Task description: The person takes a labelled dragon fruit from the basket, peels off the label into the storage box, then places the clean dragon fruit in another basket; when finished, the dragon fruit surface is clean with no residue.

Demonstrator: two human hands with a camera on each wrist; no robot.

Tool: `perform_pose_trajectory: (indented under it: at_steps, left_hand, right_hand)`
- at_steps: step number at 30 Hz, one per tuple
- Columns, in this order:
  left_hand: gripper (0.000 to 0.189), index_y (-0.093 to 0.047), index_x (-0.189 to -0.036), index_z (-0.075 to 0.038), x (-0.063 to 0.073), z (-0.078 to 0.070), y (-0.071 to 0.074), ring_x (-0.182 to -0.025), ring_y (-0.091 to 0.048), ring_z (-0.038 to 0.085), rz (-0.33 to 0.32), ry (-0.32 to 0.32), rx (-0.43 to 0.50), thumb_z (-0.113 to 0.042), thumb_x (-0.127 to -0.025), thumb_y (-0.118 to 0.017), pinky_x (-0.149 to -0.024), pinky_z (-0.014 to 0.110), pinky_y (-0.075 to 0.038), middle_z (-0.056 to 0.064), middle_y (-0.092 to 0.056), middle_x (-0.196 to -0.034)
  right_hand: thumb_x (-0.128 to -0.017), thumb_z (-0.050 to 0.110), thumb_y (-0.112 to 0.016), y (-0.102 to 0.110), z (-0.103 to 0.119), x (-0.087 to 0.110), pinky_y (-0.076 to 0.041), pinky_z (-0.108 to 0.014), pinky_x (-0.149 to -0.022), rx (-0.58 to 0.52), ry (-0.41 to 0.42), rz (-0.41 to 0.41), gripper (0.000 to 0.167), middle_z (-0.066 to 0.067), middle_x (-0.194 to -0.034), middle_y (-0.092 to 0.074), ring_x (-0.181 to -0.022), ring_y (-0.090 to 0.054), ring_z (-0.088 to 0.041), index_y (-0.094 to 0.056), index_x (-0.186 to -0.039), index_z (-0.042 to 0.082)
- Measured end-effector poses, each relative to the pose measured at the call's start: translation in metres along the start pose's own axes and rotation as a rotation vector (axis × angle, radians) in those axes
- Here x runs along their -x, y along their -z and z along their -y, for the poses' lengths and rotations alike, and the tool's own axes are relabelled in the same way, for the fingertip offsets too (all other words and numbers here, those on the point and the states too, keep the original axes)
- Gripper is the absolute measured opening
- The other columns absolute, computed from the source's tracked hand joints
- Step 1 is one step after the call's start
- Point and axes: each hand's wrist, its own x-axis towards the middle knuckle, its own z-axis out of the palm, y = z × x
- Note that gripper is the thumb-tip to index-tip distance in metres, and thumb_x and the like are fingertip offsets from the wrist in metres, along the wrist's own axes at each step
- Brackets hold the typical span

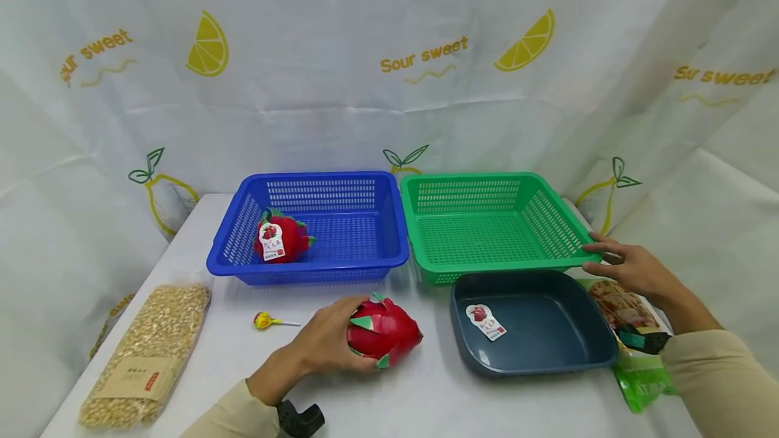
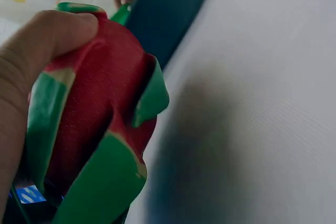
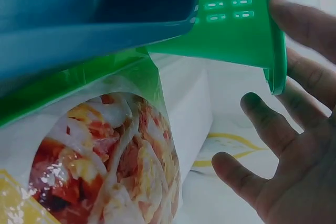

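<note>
My left hand (image 1: 335, 338) grips a red dragon fruit (image 1: 386, 333) with green leaf tips, low over the middle of the table. Its thumb presses the red skin in the left wrist view. Over at the right corner of the green basket (image 1: 468, 238), my right hand (image 1: 635, 272) has its fingers spread, and fingertips meet the rim. Nothing sits inside that basket. The blue basket (image 1: 341, 232) beside it holds another dragon fruit (image 1: 293, 240) with a white label. In front of the green basket is a dark blue tray (image 1: 535, 326) with a dragon fruit sticker (image 1: 485, 322) inside.
A clear bag of oats (image 1: 152, 350) lies at the left. A yellow-wrapped lollipop (image 1: 264, 320) rests before the blue basket. Partly under the right forearm is a green food packet (image 1: 645, 370) with a food picture. A printed white curtain (image 1: 304, 86) hangs behind the table.
</note>
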Motion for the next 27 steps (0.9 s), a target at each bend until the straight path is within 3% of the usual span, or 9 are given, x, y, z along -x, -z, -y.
perform_pose_trajectory:
  at_steps: [7,15,22,27]
  left_hand:
    - [0.087,-0.045,-0.138,-0.011,-0.020,-0.035,0.028,-0.112,-0.053,0.019,-0.040,-0.056,0.128,-0.034,-0.066,-0.087,-0.075,0.029,-0.054,-0.003,-0.054,-0.124]
    - [0.083,-0.044,-0.141,-0.008,-0.061,-0.083,0.061,-0.114,-0.052,0.023,0.022,-0.185,0.249,-0.029,-0.070,-0.083,-0.074,0.028,-0.055,0.003,-0.054,-0.126]
    - [0.079,-0.046,-0.140,-0.010,-0.122,-0.123,0.083,-0.107,-0.054,0.020,0.124,-0.184,0.246,-0.029,-0.071,-0.080,-0.072,0.027,-0.055,0.003,-0.053,-0.124]
    - [0.083,-0.043,-0.143,-0.012,-0.182,-0.139,0.079,-0.106,-0.055,0.020,0.226,-0.152,0.371,-0.025,-0.071,-0.082,-0.074,0.031,-0.055,0.001,-0.051,-0.126]
  right_hand:
    - [-0.099,0.033,-0.057,-0.004,0.000,-0.002,-0.035,-0.068,-0.088,-0.024,-0.006,-0.023,0.057,-0.028,-0.154,-0.012,-0.126,-0.027,-0.060,-0.045,-0.136,-0.009]
    - [-0.099,0.033,-0.056,-0.004,-0.001,-0.006,-0.039,-0.066,-0.087,-0.009,-0.004,-0.039,0.056,-0.028,-0.153,-0.016,-0.124,-0.031,-0.059,-0.047,-0.135,-0.008]
    - [-0.099,0.034,-0.056,-0.004,-0.001,-0.005,-0.040,-0.065,-0.087,-0.016,-0.022,-0.032,0.056,-0.032,-0.152,-0.016,-0.124,-0.033,-0.059,-0.047,-0.135,-0.008]
    - [-0.099,0.031,-0.057,-0.003,0.000,-0.002,-0.041,-0.064,-0.086,0.005,-0.007,-0.028,0.055,-0.033,-0.151,-0.019,-0.122,-0.034,-0.059,-0.048,-0.134,-0.010]
